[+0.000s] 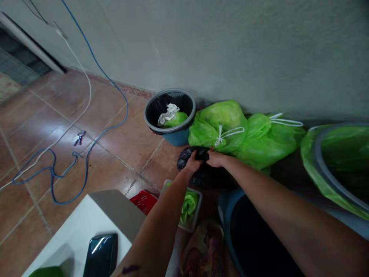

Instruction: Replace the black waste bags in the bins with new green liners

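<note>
Both my hands grip a black plastic bag low over the floor. My left hand pinches its top from the near left side, and my right hand holds it a short way to the right. Behind the bag lie two bright green garbage bags with white ties. A blue bucket with a grey rim and black liner stands just beyond, holding crumpled white paper and green plastic. Below my right forearm is a dark-mouthed blue bin, partly hidden by that arm.
A green-lined bin stands at the right. A clear tray of green plastic and a red perforated item lie near my left forearm. On the white table rests a phone. Blue cable and keys lie on the tiles.
</note>
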A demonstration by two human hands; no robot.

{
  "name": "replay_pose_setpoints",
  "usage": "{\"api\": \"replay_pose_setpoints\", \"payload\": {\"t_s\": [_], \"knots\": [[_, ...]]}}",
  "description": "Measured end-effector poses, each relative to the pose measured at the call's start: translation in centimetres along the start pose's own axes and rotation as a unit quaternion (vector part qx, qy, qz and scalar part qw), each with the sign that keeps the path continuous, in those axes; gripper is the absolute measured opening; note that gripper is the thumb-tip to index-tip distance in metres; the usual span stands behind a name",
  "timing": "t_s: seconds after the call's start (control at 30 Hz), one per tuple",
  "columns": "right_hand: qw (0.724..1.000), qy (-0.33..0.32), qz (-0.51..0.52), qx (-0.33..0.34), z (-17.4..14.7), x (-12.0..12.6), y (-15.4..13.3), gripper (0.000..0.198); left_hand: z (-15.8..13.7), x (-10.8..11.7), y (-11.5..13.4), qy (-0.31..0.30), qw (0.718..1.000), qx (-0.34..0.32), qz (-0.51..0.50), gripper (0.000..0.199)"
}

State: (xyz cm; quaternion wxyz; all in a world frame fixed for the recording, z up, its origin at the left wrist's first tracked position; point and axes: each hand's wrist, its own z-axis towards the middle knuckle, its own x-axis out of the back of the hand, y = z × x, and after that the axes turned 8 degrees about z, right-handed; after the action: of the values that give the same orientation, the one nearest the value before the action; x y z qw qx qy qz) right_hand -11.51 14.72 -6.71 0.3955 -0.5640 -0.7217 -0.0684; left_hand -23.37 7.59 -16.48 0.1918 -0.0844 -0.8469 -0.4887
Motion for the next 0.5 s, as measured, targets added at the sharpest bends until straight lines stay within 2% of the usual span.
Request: {"api": "replay_pose_setpoints", "payload": {"t_s": [0.1,0.2,0.3,0.4,0.47,0.5], "knots": [[0.999,0.006,-0.006,-0.031,0.6,-0.8,1.2,0.053,0.8,1.0,-0.2,-0.025,0.993,-0.018,0.115,0.086],[1.0,0.001,0.0,0.002,0.0,-0.9,1.4,0.049,1.3,2.7,0.1,-0.035,0.976,-0.052,0.208,0.086],[0.999,0.003,0.009,0.046,-0.8,-0.2,0.9,0.042,1.0,4.7,1.0,-0.011,0.967,-0.064,0.246,0.081],[0.997,0.022,0.013,0.076,-1.8,0.3,0.2,0.038,-1.4,6.0,1.5,0.059,0.97,-0.058,0.229,0.069],[0.995,0.04,0.014,0.093,-2.8,0.1,-0.5,0.037,-4.7,6.1,1.1,0.15,0.968,-0.056,0.193,0.056],[0.994,0.046,0.014,0.103,-3.4,-0.1,-0.9,0.035,-6.8,5.8,0.7,0.2,0.965,-0.032,0.165,0.05]]}}
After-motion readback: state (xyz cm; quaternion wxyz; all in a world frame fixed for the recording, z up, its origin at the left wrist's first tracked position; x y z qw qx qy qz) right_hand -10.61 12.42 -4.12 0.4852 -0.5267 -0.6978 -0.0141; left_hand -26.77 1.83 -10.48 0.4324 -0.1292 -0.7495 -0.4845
